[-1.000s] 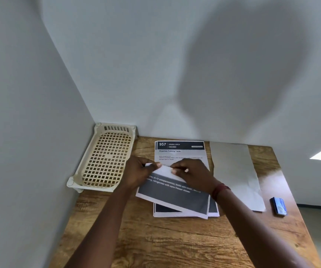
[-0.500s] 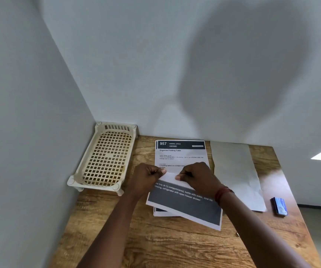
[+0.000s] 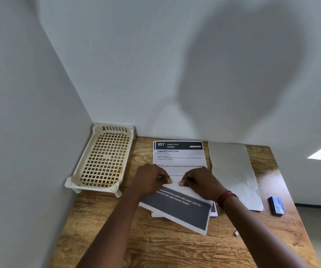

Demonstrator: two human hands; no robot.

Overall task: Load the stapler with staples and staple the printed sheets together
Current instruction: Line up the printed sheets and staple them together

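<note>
A stack of printed sheets point(image 3: 179, 157) lies on the wooden table point(image 3: 175, 246) against the back wall; its top page reads "957 Dining Area". A skewed sheet with a dark band point(image 3: 182, 211) lies askew over the stack's near half. My left hand point(image 3: 151, 180) and my right hand point(image 3: 198, 182) both pinch the upper edge of this skewed sheet, fingertips a short gap apart. A small blue staple box point(image 3: 277, 206) rests near the table's right edge. No stapler is in view.
A cream plastic lattice tray point(image 3: 105, 161) sits in the back left corner against both walls. A blank grey-white sheet point(image 3: 233, 171) lies right of the stack. A tiny white scrap point(image 3: 236, 233) sits near the right front. The right table edge drops off beside the staple box.
The skewed sheet shifted right and toward me, then back a little. Both hands moved slightly nearer to me with it and still pinch its edge.
</note>
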